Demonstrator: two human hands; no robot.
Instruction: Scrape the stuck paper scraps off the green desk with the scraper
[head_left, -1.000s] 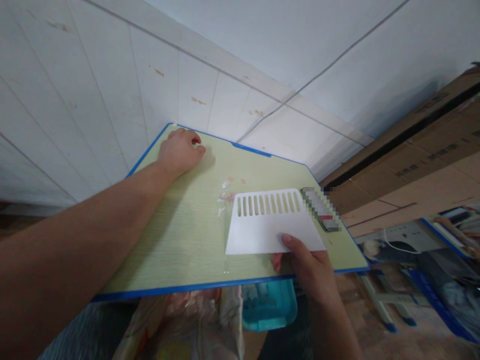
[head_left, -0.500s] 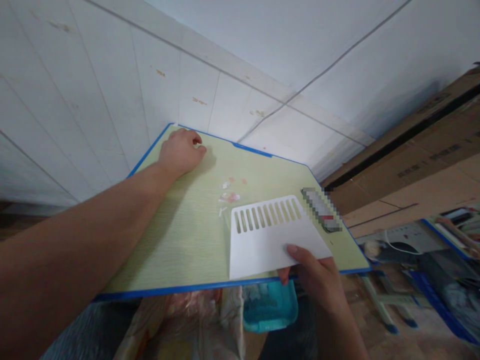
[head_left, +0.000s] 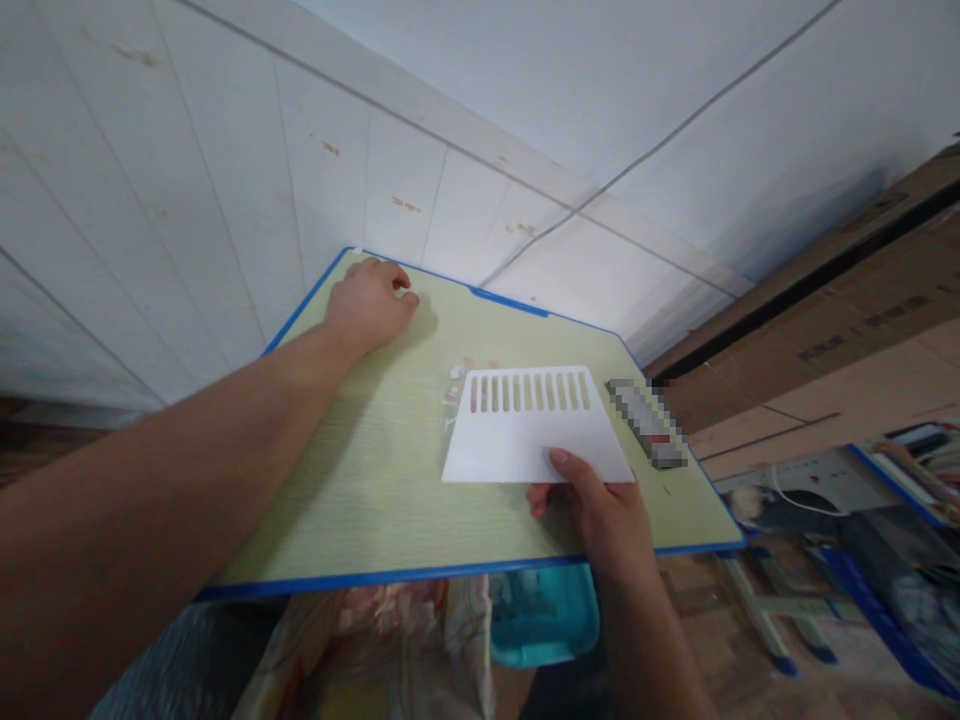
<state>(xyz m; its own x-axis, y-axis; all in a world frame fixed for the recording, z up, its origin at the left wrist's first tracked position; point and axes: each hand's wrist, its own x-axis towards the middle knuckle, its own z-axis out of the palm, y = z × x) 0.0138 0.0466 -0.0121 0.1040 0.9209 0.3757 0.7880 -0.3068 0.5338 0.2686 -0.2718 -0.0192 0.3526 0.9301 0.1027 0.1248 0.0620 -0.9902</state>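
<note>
One white slotted plate (head_left: pixel 525 440) is over the worktop (head_left: pixel 345 500), its near edge in the grip of the right hand (head_left: pixel 611 515), thumb on top. Left of the plate and farther off is the left hand (head_left: pixel 371 305), its grip loosely curled; I cannot tell whether it holds anything. Pale scraps (head_left: pixel 455 373) lie beside the plate's far-left corner, a pixelated object (head_left: pixel 646 425) just right of it.
</note>
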